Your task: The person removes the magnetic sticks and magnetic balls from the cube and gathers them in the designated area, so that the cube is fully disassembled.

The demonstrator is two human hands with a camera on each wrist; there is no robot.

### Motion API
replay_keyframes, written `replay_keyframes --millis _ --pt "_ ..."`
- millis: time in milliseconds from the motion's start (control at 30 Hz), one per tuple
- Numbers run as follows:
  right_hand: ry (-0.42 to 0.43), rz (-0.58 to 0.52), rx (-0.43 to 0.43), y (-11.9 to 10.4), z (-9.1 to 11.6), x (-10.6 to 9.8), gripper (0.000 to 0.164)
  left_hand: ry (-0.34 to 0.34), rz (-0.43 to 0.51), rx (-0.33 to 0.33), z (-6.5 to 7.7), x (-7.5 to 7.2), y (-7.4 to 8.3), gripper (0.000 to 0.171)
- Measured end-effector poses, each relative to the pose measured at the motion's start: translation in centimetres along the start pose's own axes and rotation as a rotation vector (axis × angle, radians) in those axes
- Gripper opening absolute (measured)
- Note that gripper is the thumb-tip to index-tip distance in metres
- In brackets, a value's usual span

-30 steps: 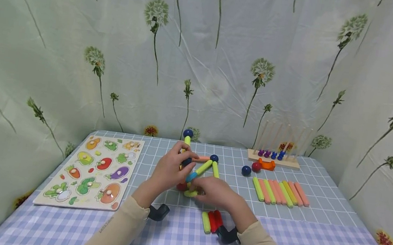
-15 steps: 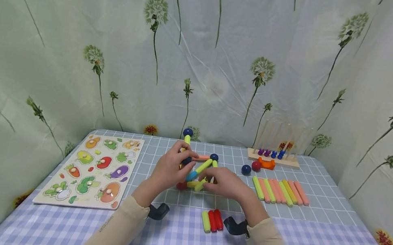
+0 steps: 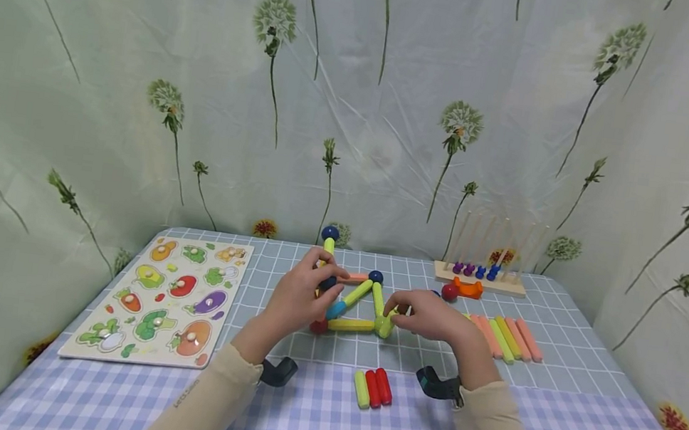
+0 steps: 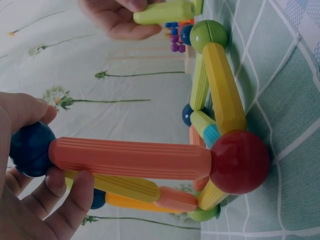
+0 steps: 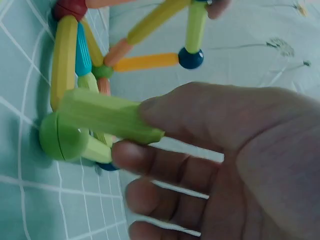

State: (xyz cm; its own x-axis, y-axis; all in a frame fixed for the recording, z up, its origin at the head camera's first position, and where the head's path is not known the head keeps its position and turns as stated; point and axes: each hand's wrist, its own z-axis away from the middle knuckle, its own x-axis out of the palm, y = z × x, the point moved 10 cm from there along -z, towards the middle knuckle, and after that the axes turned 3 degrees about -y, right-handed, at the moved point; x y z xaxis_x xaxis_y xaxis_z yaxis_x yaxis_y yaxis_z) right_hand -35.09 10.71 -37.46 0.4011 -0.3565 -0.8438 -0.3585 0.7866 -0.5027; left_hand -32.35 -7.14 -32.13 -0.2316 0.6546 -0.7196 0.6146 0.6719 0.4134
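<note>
My left hand [image 3: 299,288] grips a dark blue ball [image 4: 32,149] at the top of a salmon stick [image 4: 130,158], which rises from a red ball [image 4: 240,162] on the table. From that red ball a yellow stick [image 4: 225,85] runs to a green ball [image 5: 52,140], part of a frame of joined sticks and balls. My right hand [image 3: 431,317] pinches a light green stick [image 5: 100,115] between thumb and index finger, close to the green ball. Whether the stick touches that ball I cannot tell. Another dark blue ball [image 3: 330,233] tops the frame's far side.
A vegetable puzzle board [image 3: 169,301] lies at left. Two red sticks [image 3: 378,387] and a short green stick [image 3: 362,389] lie in front. Right are a row of sticks [image 3: 506,339], a loose red ball [image 3: 450,292], an orange piece [image 3: 467,288] and a peg stand [image 3: 510,286].
My right hand has moved rightward with the light green stick, from near the red ball to the green ball at the frame's right corner. My left hand stays on the dark blue ball.
</note>
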Motion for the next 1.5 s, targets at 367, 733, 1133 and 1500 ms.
replay_keyframes --millis 367,733,1133,1500 --pt "-0.056 0.025 0.118 3.0 0.7 0.1 0.013 -0.016 0.029 -0.036 -0.1 0.1 -0.2 0.014" --pt "-0.133 0.018 0.218 5.0 0.9 1.4 0.008 -0.014 0.016 -0.036 0.0 0.1 -0.1 0.012" --pt "-0.178 -0.021 0.212 5.1 0.1 3.3 0.008 -0.019 0.005 -0.039 0.0 0.2 -0.2 0.012" --pt "-0.220 -0.067 0.163 3.5 -0.3 4.2 0.005 -0.018 0.025 -0.039 0.0 0.2 -0.4 0.013"
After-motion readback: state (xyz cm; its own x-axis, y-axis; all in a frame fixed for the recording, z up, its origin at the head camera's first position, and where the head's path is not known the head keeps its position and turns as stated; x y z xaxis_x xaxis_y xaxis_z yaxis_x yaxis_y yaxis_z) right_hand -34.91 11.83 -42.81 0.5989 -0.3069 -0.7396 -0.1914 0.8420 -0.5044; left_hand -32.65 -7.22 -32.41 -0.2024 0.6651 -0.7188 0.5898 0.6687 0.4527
